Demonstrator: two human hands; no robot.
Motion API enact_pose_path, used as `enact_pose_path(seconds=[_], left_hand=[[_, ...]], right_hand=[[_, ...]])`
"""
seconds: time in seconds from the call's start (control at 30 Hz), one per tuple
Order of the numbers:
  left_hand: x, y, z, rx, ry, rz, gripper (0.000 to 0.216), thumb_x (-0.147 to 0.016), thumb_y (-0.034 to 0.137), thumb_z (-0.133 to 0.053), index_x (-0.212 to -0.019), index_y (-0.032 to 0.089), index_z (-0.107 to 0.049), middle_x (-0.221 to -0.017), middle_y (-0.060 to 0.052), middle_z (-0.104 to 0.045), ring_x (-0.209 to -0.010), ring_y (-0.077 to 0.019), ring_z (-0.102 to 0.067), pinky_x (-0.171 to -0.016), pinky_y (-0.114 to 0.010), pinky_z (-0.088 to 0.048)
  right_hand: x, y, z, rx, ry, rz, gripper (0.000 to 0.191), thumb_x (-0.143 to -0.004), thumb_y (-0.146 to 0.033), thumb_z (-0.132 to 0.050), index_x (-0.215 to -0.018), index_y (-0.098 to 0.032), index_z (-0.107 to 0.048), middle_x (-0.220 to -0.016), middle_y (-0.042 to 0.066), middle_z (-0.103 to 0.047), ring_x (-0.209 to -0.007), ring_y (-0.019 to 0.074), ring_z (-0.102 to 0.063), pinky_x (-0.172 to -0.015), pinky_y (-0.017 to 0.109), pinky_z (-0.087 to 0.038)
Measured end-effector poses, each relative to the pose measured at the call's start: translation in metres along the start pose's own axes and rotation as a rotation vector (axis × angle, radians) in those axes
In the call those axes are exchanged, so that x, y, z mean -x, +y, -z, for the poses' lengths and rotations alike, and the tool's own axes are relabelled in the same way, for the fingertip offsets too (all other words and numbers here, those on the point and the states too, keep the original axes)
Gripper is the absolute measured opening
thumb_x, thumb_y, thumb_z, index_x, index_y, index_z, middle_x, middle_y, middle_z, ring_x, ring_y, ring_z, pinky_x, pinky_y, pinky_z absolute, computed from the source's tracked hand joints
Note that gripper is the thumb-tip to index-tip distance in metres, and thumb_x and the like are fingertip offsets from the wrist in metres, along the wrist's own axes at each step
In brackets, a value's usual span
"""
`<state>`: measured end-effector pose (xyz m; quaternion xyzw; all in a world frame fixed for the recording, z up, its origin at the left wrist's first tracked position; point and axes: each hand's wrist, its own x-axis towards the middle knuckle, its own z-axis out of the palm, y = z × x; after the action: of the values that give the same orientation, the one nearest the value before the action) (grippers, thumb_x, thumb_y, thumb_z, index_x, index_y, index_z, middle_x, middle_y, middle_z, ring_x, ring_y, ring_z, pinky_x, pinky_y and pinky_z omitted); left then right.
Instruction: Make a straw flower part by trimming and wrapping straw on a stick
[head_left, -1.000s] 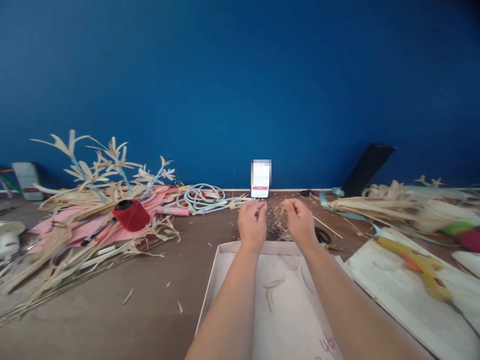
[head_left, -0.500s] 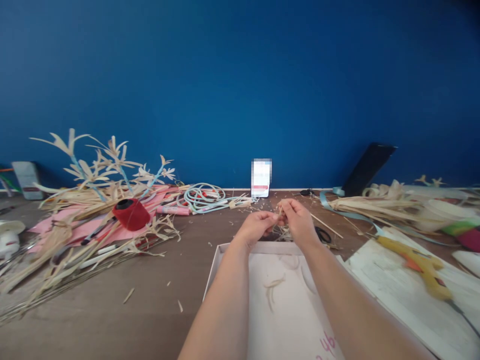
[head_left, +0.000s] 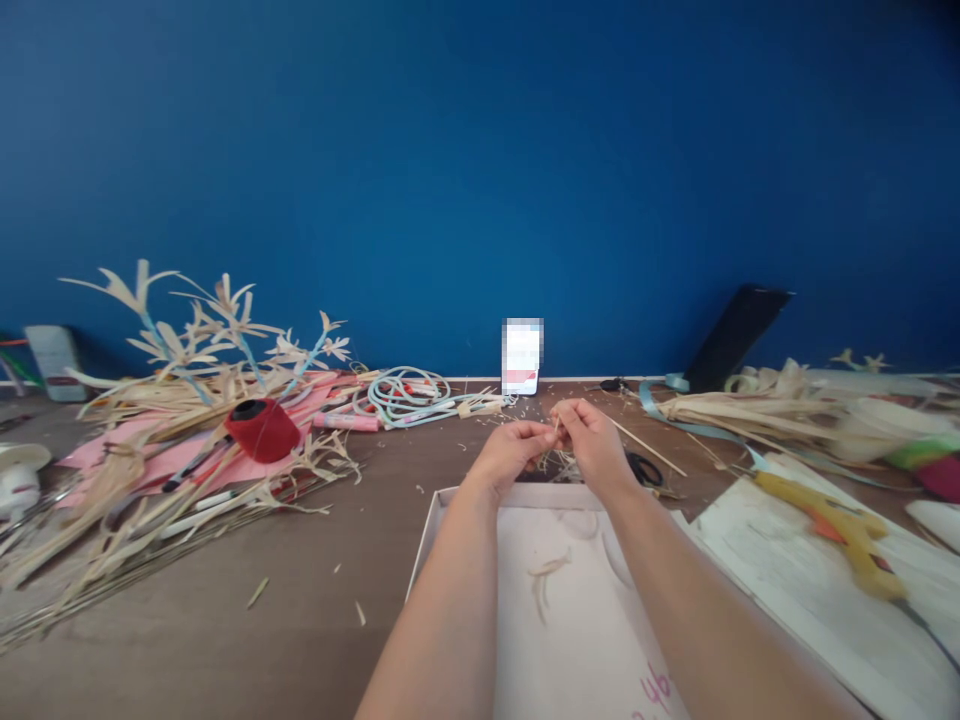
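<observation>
white tray [head_left: 450, 515], straw bits [head_left: 546, 575] (few) inside

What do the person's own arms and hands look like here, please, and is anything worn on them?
Both forearms are bare from the lower edge of the picture up to the wrists: no sleeves show. The left hand and right hand wear no gloves, and no watch, bracelet or ring can be made out, though the fingers are small and slightly blurred. No markings or cables are visible on the arms.
</observation>
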<state>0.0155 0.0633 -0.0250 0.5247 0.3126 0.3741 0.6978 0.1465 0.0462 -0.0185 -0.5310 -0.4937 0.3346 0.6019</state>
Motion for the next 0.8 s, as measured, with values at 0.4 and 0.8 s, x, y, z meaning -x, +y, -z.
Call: enact_pose_path(seconds=[0.4,0.8], left_hand=[[-0.002,-0.002,-0.001,-0.084,0.025,-0.047,0.031,-0.062,0.039,-0.067,-0.077,0.012,-0.064,-0.071,-0.003,-0.063,-0.047,-0.0028,-0.033,-0.048,-0.019,-0.025],[-0.004,-0.004,-0.002,-0.116,0.084,-0.064,0.027,-0.062,0.035,-0.067,-0.076,0.012,-0.064,-0.070,-0.003,-0.064,-0.047,-0.0031,-0.033,-0.047,-0.019,-0.025]], right_hand=[[-0.002,0.008,0.002,0.111,0.049,0.074,0.032,-0.074,-0.049,-0.054,-0.074,-0.018,-0.059,-0.062,0.000,-0.055,-0.051,0.0111,-0.048,-0.048,0.022,-0.039],[-0.003,0.014,0.002,0.138,0.060,0.108,0.031,-0.077,-0.049,-0.052,-0.075,-0.018,-0.059,-0.063,-0.001,-0.056,-0.052,0.0111,-0.050,-0.051,0.023,-0.041]])
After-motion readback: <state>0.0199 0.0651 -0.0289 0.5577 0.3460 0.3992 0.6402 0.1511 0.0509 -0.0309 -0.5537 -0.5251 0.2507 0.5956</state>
